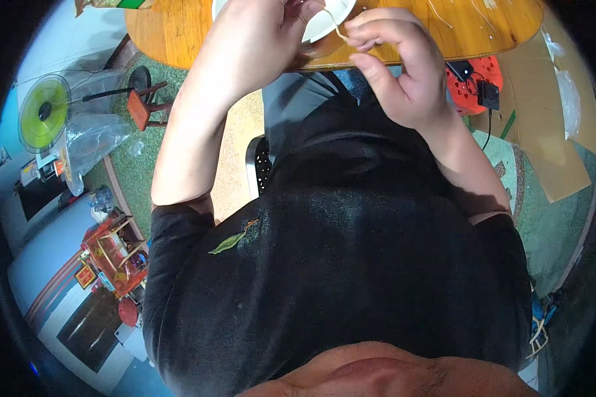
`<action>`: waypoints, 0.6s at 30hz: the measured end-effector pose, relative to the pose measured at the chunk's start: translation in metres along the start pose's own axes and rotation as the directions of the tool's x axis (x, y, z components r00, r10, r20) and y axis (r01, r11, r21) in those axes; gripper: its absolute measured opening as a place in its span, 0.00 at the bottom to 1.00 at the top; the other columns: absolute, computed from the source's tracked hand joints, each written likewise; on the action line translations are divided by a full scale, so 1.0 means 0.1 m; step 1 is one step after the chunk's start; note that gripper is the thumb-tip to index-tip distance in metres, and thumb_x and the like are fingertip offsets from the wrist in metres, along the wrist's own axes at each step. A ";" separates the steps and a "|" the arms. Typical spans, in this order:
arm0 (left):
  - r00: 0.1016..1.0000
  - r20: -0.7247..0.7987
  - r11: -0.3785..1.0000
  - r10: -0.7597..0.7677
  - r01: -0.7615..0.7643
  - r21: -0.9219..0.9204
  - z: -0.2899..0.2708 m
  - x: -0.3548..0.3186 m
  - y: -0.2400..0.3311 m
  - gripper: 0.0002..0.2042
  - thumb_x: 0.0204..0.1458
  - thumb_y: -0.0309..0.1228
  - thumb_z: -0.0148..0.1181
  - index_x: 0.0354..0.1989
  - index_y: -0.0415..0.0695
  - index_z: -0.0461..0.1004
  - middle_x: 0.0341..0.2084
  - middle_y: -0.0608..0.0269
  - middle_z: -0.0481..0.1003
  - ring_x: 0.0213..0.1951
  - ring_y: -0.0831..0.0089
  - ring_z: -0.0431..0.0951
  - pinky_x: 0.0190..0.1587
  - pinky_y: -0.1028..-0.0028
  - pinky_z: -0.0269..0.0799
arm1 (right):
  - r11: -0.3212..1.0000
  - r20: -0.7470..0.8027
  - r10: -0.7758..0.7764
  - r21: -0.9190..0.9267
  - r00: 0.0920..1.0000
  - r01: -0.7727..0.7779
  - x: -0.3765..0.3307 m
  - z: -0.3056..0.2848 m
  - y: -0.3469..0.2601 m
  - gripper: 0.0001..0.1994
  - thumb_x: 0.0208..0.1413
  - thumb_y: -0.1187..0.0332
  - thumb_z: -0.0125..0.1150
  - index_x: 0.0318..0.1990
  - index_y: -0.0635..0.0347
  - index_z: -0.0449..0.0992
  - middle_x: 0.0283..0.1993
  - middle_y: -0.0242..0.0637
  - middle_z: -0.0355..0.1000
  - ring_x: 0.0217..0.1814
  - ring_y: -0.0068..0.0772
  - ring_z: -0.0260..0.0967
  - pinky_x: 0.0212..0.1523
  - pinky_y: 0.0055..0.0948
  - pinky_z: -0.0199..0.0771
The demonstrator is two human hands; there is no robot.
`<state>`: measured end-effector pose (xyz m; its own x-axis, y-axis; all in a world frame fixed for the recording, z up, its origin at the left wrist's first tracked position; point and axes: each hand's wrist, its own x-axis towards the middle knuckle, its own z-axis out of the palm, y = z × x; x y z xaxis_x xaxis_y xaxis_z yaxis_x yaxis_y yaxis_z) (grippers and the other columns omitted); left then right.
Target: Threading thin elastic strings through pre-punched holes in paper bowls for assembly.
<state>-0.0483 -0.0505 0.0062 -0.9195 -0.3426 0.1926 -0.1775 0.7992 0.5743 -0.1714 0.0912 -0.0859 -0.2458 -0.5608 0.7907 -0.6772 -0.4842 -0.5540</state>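
My left hand (278,16) is over a white plate (321,28) at the table's near edge. Its fingers are bent and partly cut off by the top of the picture. A thin pale strand (336,24), like string, runs from those fingertips toward my right hand (407,69). The right fingers are curled, and the strand's lower end meets their tips. The right thumb is apart from the forefinger. Part of the plate is hidden behind my left hand and forearm.
Several more pale strands (440,13) lie on the wooden table (172,40). A green fan (44,111) and a small wooden stool (139,109) stand on the left. Right of me are a red seat (490,66) with black devices and some cardboard (540,112).
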 end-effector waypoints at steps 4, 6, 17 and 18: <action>0.993 0.039 0.994 -0.109 0.110 -0.016 -0.02 0.00 0.06 0.03 0.58 0.20 0.61 0.36 0.35 0.73 0.31 0.49 0.72 0.37 0.53 0.75 0.42 0.64 0.71 | 0.973 -0.146 0.232 0.033 0.962 -0.230 0.12 -0.02 -0.10 0.05 0.51 0.81 0.68 0.35 0.66 0.81 0.40 0.40 0.75 0.42 0.40 0.76 0.41 0.31 0.76; 0.996 0.030 0.996 -0.081 0.082 -0.033 -0.01 -0.01 0.04 0.03 0.58 0.20 0.61 0.35 0.35 0.73 0.31 0.49 0.72 0.37 0.54 0.75 0.42 0.65 0.71 | 0.988 -0.012 0.116 -0.101 0.993 -0.117 0.17 -0.03 -0.08 0.06 0.50 0.82 0.68 0.35 0.65 0.81 0.37 0.39 0.75 0.39 0.40 0.76 0.39 0.32 0.76; 0.999 0.016 0.999 -0.032 0.033 -0.033 -0.01 -0.01 -0.02 0.04 0.57 0.19 0.61 0.35 0.35 0.72 0.30 0.49 0.72 0.34 0.57 0.75 0.39 0.67 0.71 | 0.970 -0.026 0.217 0.115 0.976 -0.212 0.21 0.02 -0.16 0.04 0.51 0.83 0.66 0.31 0.64 0.79 0.32 0.37 0.75 0.33 0.34 0.75 0.34 0.30 0.75; 0.996 0.021 0.996 -0.088 0.088 -0.013 -0.02 -0.01 -0.01 0.03 0.59 0.19 0.61 0.37 0.35 0.73 0.31 0.52 0.73 0.34 0.61 0.75 0.40 0.69 0.72 | 0.963 -0.052 0.247 0.127 0.968 -0.239 0.21 0.03 -0.17 0.04 0.53 0.83 0.65 0.32 0.65 0.78 0.31 0.36 0.76 0.31 0.31 0.75 0.32 0.28 0.75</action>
<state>-0.0468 -0.0519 0.0072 -0.9075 -0.4011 0.1250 -0.2530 0.7592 0.5997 -0.1629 0.0851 -0.0609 -0.4410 -0.6274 0.6418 -0.5050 -0.4177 -0.7553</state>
